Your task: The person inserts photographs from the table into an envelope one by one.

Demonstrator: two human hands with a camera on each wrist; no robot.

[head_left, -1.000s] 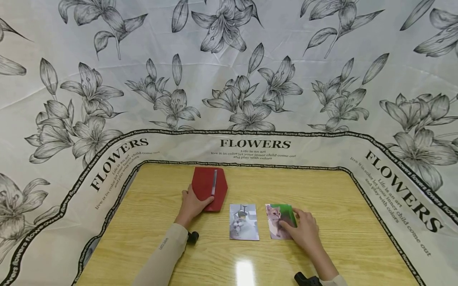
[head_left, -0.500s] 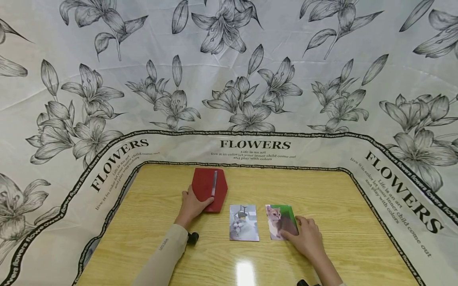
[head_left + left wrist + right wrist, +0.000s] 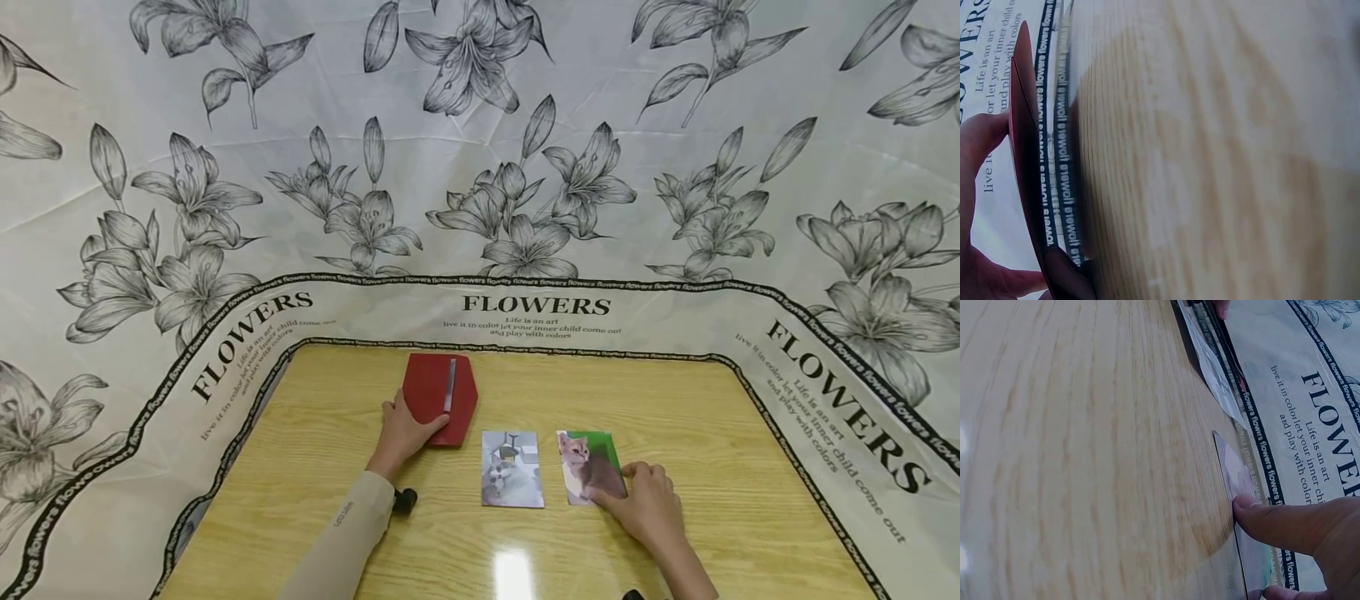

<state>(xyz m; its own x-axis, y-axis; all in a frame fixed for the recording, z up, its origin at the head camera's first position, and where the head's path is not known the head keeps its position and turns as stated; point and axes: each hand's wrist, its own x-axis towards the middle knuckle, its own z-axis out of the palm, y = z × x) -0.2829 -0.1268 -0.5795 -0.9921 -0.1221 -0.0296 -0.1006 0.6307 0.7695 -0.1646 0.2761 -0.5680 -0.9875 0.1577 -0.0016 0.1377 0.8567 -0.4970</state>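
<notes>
My left hand (image 3: pixel 406 433) grips the red envelope (image 3: pixel 426 382) at its near left side, thumb on its face, fingers at its left edge. A silvery strip runs down the envelope. In the left wrist view the envelope (image 3: pixel 1024 137) shows edge-on between thumb and fingers. My right hand (image 3: pixel 651 506) holds a cat photo card (image 3: pixel 587 467) at its lower right, thumb at the near edge and fingertips at the right edge. The thumb also shows on this card (image 3: pixel 1235 472) in the right wrist view. Left of it lies a pale photo card (image 3: pixel 512 479) with a light-coloured cat.
Both cards lie on a wood-grain table (image 3: pixel 675 400). A floral cloth (image 3: pixel 540 312) printed with FLOWERS surrounds the table at the back and sides. A black wrist camera (image 3: pixel 405 500) sits at the left cuff.
The right fingers have slid from the cat photo's upper right corner down its right edge, showing more of the green background. The left hand and envelope have stayed in place.
</notes>
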